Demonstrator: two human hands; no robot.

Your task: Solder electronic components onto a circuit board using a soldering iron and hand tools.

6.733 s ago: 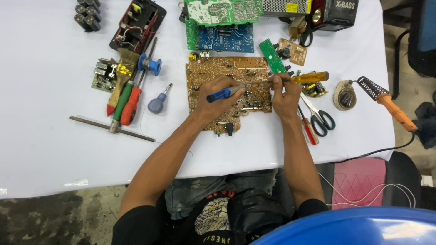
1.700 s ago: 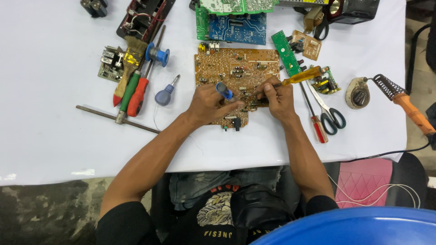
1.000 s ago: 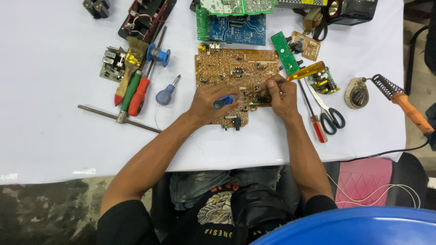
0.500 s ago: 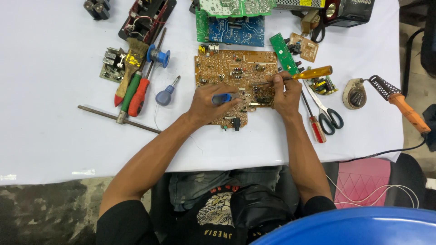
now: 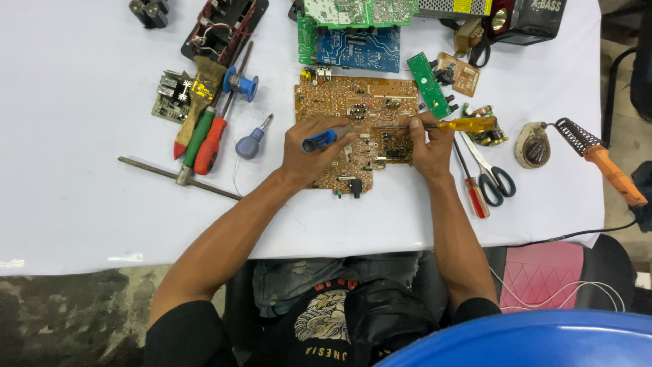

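Looks like probing work mid-board: left hand [image 5: 314,151] gripping a blue-handled tool [image 5: 320,141], right hand [image 5: 428,143] holding the yellow-handled screwdriver [image 5: 456,125] tip-down on the brown circuit board [image 5: 353,132] lying flat on the white surface [image 5: 81,204], so next probably needs a steady, careful pry.

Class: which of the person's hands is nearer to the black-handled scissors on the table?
Right. The right hand lies just left of the scissors; the left hand sits farther left across the brown circuit board.
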